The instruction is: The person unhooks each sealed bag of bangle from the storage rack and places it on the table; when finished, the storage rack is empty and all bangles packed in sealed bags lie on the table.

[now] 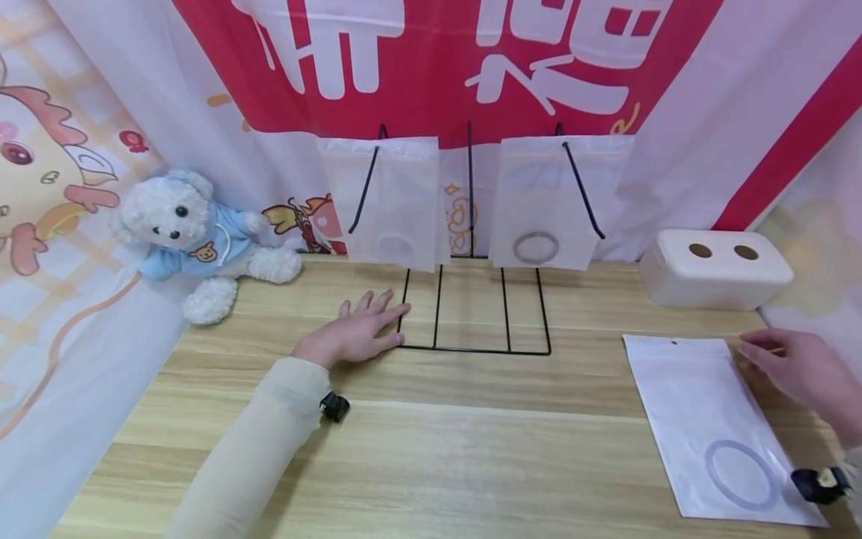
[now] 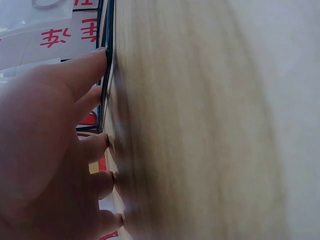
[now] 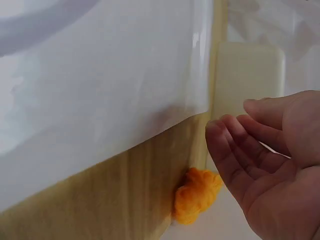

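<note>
My left hand (image 1: 357, 329) rests at the left front corner of a black wire display rack (image 1: 471, 350), fingers spread. In the left wrist view its thumb and a finger touch the rack's wire, other fingertips the tabletop. To the right lies a white flat pouch (image 1: 687, 404) with a hang hole and a pale purple ring (image 1: 712, 466) showing through. Beside its upper right corner, my right hand (image 1: 804, 374) is bent loosely; in the right wrist view a gap separates it from the pouch. Similar pouches, one left (image 1: 384, 191) and one right (image 1: 555, 191), hang on the rack's hooks.
A white box (image 1: 714, 273) with two round holes stands at the back right. At the back left sits a white teddy bear (image 1: 202, 239) in a blue top. An orange fluffy thing (image 3: 197, 196) lies near the table edge. Printed cloth hangs behind the rack.
</note>
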A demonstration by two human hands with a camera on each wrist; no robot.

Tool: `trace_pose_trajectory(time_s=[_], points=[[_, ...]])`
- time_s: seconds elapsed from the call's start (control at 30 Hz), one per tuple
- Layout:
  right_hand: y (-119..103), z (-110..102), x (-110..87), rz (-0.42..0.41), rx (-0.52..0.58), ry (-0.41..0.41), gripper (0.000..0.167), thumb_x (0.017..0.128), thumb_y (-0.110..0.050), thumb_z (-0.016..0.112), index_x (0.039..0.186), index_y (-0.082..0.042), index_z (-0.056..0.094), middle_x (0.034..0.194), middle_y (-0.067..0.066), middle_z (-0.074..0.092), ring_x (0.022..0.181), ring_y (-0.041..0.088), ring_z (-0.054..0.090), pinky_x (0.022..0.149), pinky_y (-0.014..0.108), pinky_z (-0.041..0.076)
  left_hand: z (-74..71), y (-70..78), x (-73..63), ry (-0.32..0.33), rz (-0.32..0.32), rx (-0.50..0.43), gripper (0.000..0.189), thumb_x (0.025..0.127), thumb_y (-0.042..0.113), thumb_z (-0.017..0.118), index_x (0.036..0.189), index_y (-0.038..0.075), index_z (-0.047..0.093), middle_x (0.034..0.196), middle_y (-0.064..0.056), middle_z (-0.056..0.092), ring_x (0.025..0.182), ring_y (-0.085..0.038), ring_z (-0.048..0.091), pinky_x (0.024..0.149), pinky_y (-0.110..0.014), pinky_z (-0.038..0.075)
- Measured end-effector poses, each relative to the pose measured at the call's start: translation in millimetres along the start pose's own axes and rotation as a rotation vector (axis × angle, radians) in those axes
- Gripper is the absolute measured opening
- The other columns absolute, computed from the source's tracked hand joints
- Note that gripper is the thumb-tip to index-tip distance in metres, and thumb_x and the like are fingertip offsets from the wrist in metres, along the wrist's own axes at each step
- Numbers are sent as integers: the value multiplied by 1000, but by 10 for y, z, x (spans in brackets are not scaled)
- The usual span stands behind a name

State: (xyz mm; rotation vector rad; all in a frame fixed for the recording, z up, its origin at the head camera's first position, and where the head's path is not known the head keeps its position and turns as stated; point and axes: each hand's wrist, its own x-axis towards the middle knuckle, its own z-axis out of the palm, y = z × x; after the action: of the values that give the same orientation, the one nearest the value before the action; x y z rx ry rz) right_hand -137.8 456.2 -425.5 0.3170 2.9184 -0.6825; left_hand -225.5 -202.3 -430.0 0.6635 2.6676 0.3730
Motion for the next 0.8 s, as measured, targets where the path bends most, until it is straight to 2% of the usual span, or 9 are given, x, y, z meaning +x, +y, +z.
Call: trace_pose_trajectory(time_s=[0.13,0.23,0.33,0.43,0.5,0.6,0.67,0.73,0.8], points=[[-119,-48,-55,-18,49,49,42,110,-19,63,136,14,58,116,39,67,86,35,66,59,15,52,6,-10,5,0,1,4,67,114,52,47,173,28,27,183,-17,6,167,-53,0,127,-80,-3],[-248,-88,-86,-36,95,84,44,113,-23,59,139,12,58,122,41,66,90,34,70,60,11,51,10,-17,10,2,5,6,67,114,52,47,173,28,27,183,-17,6,167,-53,1,127,-80,-3],[-411,-131,-115,-49,145,120,48,114,-30,56,142,9,58,128,40,65,86,13,70,61,12,54,11,-19,12,2,6,8,67,114,53,46,173,29,26,183,-16,5,167,-53,1,128,-80,-3],[-594,-180,-138,-83,175,166,49,114,-35,55,142,5,60,130,38,65,78,-12,59,61,15,56,11,-18,8,-1,4,5,68,113,53,46,173,29,26,183,-16,4,167,-53,0,128,-79,-4],[-715,-215,-148,-102,194,193,50,113,-37,57,142,4,61,129,34,67,75,-20,52,61,16,57,9,-17,5,-3,1,1,68,113,54,46,173,29,26,183,-15,4,167,-52,0,128,-79,-4],[-877,-256,-143,-145,227,245,48,111,-39,60,140,0,64,107,0,79,75,-23,54,62,11,54,12,-17,6,-3,-1,-2,68,113,55,46,173,30,26,183,-15,4,167,-51,0,128,-79,-3],[-980,-274,-133,-181,266,277,46,111,-38,61,137,-1,66,93,-24,73,74,-22,58,65,7,53,12,-16,4,2,1,4,68,113,54,47,173,29,27,183,-15,5,167,-51,0,128,-80,-2],[-1076,-286,-118,-231,312,316,40,110,-34,64,132,-1,69,87,-38,65,75,-21,62,66,4,51,14,-15,3,6,4,10,68,113,54,47,173,28,27,183,-16,6,167,-52,1,128,-80,-2],[-1173,-293,-105,-267,347,337,37,109,-32,65,131,-2,69,89,-39,65,76,-20,63,69,1,50,14,-14,2,9,7,16,68,113,53,48,173,28,28,183,-16,7,167,-52,1,127,-81,-1]])
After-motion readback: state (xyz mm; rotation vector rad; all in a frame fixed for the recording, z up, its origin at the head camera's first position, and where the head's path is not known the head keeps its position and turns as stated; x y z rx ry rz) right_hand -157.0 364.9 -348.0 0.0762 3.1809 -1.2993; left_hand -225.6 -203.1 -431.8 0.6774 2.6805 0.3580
